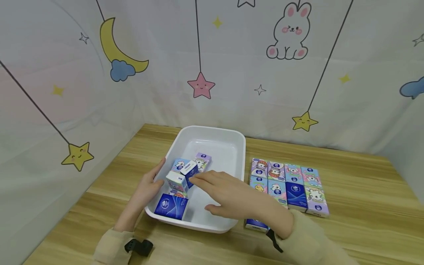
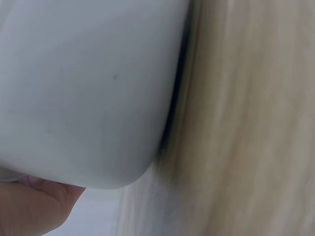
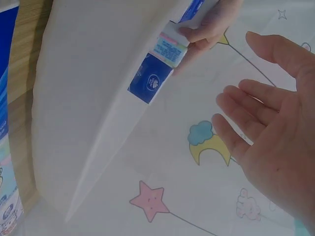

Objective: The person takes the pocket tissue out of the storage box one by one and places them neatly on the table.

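Note:
A white plastic tub (image 1: 216, 145) holds several small tissue packs. My left hand (image 1: 149, 187) grips its left rim, thumb on the inner side and fingers outside; in the left wrist view part of that hand (image 2: 37, 209) shows at the tub's wall. Over the tub hovers my right hand (image 1: 228, 195), palm down, fingers loosely extended. The right wrist view shows nothing in that hand (image 3: 275, 128). Its fingertips are nearest a dark blue pack (image 1: 190, 171) leaning among patterned packs (image 1: 177, 181). Another dark blue pack (image 1: 170, 207) sits in the near left corner.
Right of the tub, patterned and blue tissue packs (image 1: 296, 195) lie in rows on the wooden table (image 1: 357, 191); my right forearm covers some. A printed curtain (image 1: 238, 110) hangs behind the table. Black straps (image 1: 140, 247) circle both wrists.

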A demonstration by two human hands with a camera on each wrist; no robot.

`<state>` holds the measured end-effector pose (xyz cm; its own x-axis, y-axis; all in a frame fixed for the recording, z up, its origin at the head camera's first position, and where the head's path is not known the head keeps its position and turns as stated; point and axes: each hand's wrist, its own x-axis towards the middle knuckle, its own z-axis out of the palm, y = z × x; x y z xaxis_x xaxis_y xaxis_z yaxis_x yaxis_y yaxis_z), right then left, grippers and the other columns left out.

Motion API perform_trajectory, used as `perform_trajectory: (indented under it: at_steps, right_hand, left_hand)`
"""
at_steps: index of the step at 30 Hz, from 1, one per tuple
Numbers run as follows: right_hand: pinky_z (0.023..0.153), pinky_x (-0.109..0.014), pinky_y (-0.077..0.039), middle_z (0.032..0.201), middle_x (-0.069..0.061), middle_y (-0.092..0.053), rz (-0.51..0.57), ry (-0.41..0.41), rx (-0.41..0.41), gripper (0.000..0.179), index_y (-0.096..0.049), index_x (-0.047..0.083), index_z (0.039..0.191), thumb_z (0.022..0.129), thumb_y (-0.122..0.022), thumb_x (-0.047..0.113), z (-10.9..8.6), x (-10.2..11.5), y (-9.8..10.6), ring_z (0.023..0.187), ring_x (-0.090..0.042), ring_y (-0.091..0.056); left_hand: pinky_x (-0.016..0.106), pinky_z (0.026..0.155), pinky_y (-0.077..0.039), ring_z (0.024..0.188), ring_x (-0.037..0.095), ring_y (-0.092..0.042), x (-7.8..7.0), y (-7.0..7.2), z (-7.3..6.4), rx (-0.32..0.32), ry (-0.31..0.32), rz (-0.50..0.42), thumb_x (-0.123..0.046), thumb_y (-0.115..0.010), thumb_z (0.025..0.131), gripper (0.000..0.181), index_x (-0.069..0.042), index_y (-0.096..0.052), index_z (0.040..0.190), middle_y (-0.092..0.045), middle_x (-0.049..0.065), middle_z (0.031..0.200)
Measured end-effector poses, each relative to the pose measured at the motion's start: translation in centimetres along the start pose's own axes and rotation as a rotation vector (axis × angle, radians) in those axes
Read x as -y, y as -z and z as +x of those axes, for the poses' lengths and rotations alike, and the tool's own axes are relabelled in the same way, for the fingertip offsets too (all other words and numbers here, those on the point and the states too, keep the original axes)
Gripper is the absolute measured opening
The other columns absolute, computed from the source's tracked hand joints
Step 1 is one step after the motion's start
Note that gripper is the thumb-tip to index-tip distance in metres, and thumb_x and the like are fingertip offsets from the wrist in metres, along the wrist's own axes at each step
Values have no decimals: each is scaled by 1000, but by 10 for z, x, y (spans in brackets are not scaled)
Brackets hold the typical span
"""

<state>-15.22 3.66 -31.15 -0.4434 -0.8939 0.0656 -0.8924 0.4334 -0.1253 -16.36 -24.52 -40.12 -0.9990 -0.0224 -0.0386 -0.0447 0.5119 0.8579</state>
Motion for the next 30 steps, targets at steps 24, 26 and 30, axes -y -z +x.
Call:
perform_trajectory:
  at_steps: [24, 26, 30]
  right_hand:
    - [112, -32, -41, 146, -1, -48, -83, 126, 62, 65, -39, 15, 146, 88, -66, 27, 36, 17, -18, 136, -15, -44]
    - [112, -32, -41, 147, -1, -47, -89, 136, 73, 64, -40, 15, 146, 88, -66, 26, 40, 18, -19, 136, -15, -43]
    - [113, -30, -40, 145, 0, -49, -122, 170, 85, 59, -44, 14, 144, 89, -64, 22, 48, 21, -20, 136, -14, -45]
  left_hand:
    - [56, 116, -28, 144, 41, -24, -1, 1, -3, -7, -28, -12, 6, -43, 85, 71, -8, -24, 152, -23, 19, 158]
    - [56, 116, -27, 144, 41, -24, 0, 1, -2, -3, -25, -13, 5, -43, 86, 71, -9, -23, 152, -22, 18, 158]
    - [57, 116, -27, 145, 40, -23, 1, 1, -1, 4, -19, -16, 4, -43, 87, 71, -11, -22, 153, -21, 17, 158]
